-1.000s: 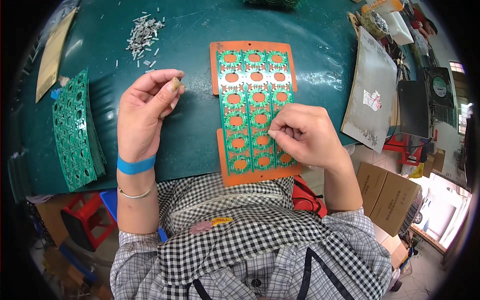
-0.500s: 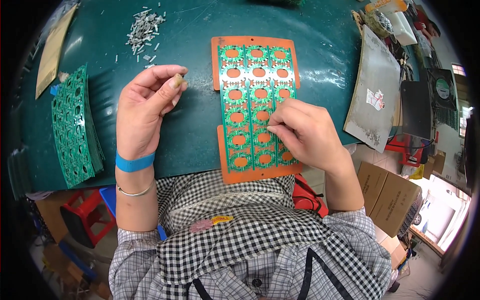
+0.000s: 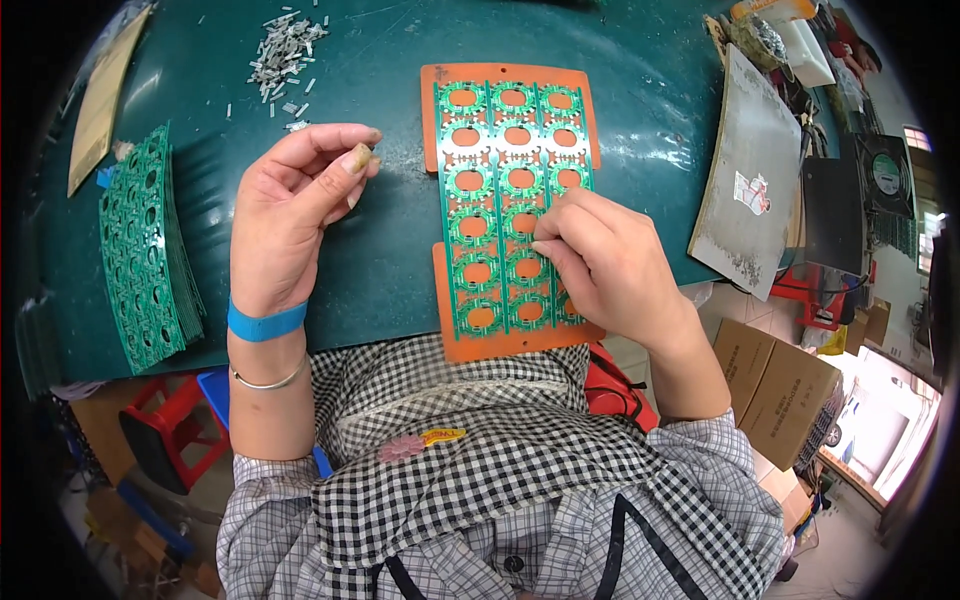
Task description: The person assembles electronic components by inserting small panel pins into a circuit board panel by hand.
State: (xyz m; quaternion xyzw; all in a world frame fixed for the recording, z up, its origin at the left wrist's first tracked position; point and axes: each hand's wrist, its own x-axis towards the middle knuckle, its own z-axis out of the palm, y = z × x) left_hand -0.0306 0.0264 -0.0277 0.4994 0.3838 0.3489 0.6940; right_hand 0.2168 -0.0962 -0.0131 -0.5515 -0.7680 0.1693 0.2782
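Note:
A green circuit board panel [image 3: 498, 205] with rows of round cut-outs lies on an orange fixture plate [image 3: 462, 349] at the table's front edge. My right hand [image 3: 615, 265] is over the panel's right side, thumb and index finger pinched together at the middle column. Whatever is between those fingertips is hidden. To the left of the panel, my left hand [image 3: 290, 205] is raised above the table, its thumb against the curled fingers. A yellowish patch covers the thumb tip. Any small piece in that pinch cannot be made out.
Small pale parts lie in a loose pile [image 3: 282, 58] at the far left. A stack of green circuit panels [image 3: 140, 260] stands left of my left hand, near a tan board [image 3: 108, 100]. On the right are a grey plate [image 3: 745, 170] and a cardboard box [image 3: 785, 400].
My right fingertips have shifted slightly toward the far end of the panel. The left hand keeps its pinched pose, and the whole view has moved a little.

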